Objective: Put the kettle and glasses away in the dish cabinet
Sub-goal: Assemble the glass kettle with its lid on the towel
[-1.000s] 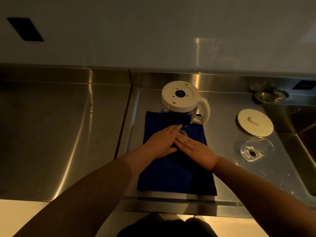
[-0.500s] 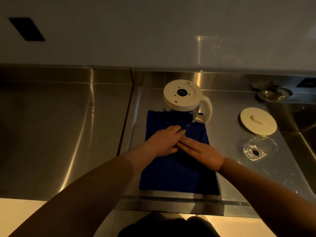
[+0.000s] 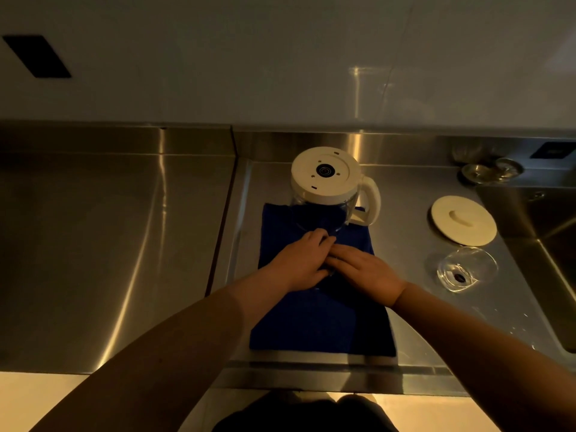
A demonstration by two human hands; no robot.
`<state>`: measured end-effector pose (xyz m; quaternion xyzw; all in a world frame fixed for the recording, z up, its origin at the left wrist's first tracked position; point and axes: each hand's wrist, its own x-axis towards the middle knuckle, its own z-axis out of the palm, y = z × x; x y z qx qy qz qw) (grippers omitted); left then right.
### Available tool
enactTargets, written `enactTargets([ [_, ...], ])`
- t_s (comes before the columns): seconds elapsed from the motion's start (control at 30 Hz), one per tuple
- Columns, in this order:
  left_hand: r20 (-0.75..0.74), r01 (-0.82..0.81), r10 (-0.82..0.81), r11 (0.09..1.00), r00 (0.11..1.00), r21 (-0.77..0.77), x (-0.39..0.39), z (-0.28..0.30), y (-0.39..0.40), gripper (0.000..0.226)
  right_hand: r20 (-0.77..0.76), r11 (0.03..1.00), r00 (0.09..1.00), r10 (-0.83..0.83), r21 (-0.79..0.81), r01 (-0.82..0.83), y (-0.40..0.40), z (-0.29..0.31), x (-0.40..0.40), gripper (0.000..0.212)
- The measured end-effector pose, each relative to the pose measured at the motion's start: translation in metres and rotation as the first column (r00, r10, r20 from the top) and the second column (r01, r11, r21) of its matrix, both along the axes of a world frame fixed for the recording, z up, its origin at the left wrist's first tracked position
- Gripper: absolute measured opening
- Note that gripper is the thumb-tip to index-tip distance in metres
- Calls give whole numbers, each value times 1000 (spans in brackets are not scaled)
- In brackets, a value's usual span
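While both palms lie flat on the blue cloth (image 3: 314, 322), left hand (image 3: 300, 263) and right hand (image 3: 366, 271) are touching, fingers extended, gripping nothing I can see. One kettle (image 3: 327, 188) inverted just beyond. One glass (image 3: 466, 269), one lid (image 3: 463, 220) to the right.

A shiny metal worktop (image 3: 118, 244) fills the view under a pale wall (image 3: 280, 57). A dark blue cloth (image 3: 311, 325) lies flat on it, near the front edge. To the right sits a round cream lid (image 3: 463, 220). A deep metal sink (image 3: 548, 244) is at the far right. A dark rectangle (image 3: 36, 56) shows on the wall at top left. Small shiny things (image 3: 491, 171) sit at the back right, too dim to tell.
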<state>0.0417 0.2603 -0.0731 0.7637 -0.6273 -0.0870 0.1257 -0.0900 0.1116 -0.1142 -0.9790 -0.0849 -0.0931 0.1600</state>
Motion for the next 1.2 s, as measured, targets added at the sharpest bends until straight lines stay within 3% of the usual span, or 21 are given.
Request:
enactTargets([
  [0.33, 3, -47, 47, 999, 999, 20, -3, -7, 5, 71, 97, 997, 995, 32, -70, -26, 7, -7, -4, 72],
  [0.6, -11, -9, 9, 1000, 1000, 18, -15, -1, -11, 75, 150, 995, 988, 43, -92, -29, -4, 5, -14, 47],
  [0.77, -21, 57, -58, 998, 998, -21, -47, 10, -54, 82, 181, 996, 981, -65, -48, 74, -40, 25, -52, 44],
  [1.03, -29, 106, -107, 994, 994, -33, -122, 18, -145, 83, 109, 977, 977, -186, -85, 195, -120, 45, -139, 58],
  [1.2, -72, 83, -86, 996, 994, -33, -158, 10, -190, 85, 46, 980, 984, -175, -87, 178, -173, 47, -172, 55],
])
